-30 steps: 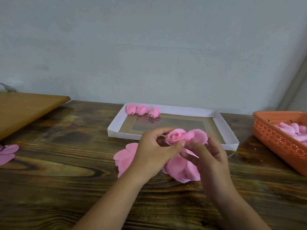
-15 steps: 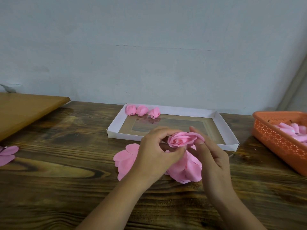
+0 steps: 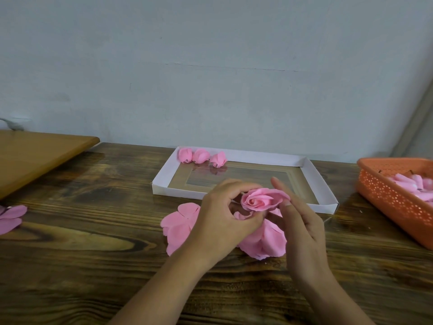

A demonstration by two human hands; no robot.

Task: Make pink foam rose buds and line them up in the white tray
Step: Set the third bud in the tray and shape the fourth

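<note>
The rose (image 3: 262,200) sits between both hands, held up just above the table (image 3: 93,242) and in front of the tray's near wall. Its petals spiral round a tight centre. The left hand (image 3: 220,221) grips it from the nine o'clock side, fingers curled over and under the bloom. The right hand (image 3: 302,228) touches it from three o'clock, thumb tip against the outer petal, forefinger straight and pointing up toward twelve, the other fingers loosely bent.

Below the hands lie loose petals (image 3: 180,226), one flat piece at eight o'clock of the rose, a heaped one at six o'clock.

The tray (image 3: 161,181) lies at twelve o'clock of the hands. Three buds (image 3: 202,156) stand in a row, touching, in its far-left corner.

At three o'clock, near the table's right edge, stands an orange basket (image 3: 389,198) with more pink pieces inside. At nine o'clock, at the frame's left edge, lies another petal piece (image 3: 11,216). Above it, toward ten o'clock, a lighter board (image 3: 35,153) overlaps the table.
</note>
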